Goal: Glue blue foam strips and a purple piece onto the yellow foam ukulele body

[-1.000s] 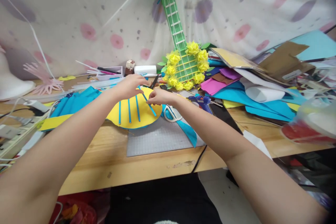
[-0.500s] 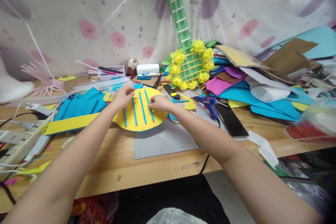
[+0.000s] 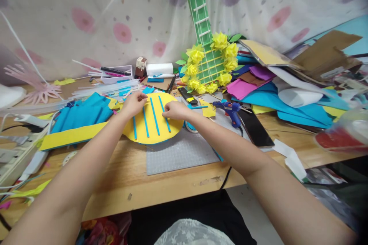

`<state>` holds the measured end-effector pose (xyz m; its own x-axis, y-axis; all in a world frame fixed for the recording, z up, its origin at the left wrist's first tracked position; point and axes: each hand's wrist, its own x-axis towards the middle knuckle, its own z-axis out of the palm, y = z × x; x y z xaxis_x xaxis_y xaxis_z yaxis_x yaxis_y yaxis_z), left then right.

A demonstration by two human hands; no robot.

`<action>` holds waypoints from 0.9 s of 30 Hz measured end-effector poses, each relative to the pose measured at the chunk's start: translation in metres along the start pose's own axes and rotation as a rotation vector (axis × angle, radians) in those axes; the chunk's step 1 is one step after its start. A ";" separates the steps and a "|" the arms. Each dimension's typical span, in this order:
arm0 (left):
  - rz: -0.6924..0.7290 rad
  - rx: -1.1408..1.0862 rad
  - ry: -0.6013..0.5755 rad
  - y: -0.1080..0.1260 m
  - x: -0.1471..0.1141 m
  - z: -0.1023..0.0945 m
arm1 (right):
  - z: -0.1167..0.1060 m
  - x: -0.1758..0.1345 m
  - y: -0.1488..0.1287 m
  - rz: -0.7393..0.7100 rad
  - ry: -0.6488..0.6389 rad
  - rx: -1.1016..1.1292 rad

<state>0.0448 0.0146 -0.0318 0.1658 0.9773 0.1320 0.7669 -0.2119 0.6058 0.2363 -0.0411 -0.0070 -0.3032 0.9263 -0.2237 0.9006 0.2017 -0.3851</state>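
Note:
A yellow guitar-shaped paper cutout (image 3: 168, 136) lies on the table, its neck pointing left, with several narrow blue strips (image 3: 155, 116) running across its round body. My left hand (image 3: 135, 104) is over the upper left part of the body, thumb and fingertips drawn together near the top of one strip. On the right side of the body, my right hand (image 3: 174, 110) has its fingers curled in a pinch beside the rightmost strip. Whatever is between the fingertips of either hand is too small to make out. A grey cutting mat (image 3: 181, 159) lies partly under the cutout.
A green paper guitar (image 3: 204, 26) with yellow flowers leans at the back. Right of my hands are a blue glue gun (image 3: 230, 111) and a black phone (image 3: 255, 128). Blue crepe paper (image 3: 82, 113) lies left, a power strip (image 3: 11, 153) at the far left, coloured sheets (image 3: 299, 109) at right.
The whole view has tilted slightly downward. Both hands stay at nearly the same spots on the yellow cutout, with the left fingers shifted a little.

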 end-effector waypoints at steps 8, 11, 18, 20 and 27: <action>-0.027 0.002 -0.024 0.002 0.004 -0.001 | 0.000 0.006 0.001 -0.008 -0.024 -0.019; -0.030 0.002 -0.022 0.003 0.004 -0.001 | 0.001 0.008 0.003 -0.013 -0.019 -0.018; -0.019 0.004 -0.019 0.001 0.005 0.001 | 0.000 0.010 0.003 -0.021 -0.023 -0.041; -0.022 0.011 -0.022 0.000 0.005 0.001 | 0.000 0.011 0.002 -0.026 -0.025 -0.044; -0.034 -0.008 -0.031 0.004 0.005 0.000 | -0.003 0.009 0.000 -0.026 -0.036 -0.055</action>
<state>0.0482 0.0186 -0.0288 0.1595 0.9834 0.0867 0.7675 -0.1788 0.6156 0.2347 -0.0319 -0.0065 -0.3370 0.9087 -0.2463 0.9075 0.2438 -0.3419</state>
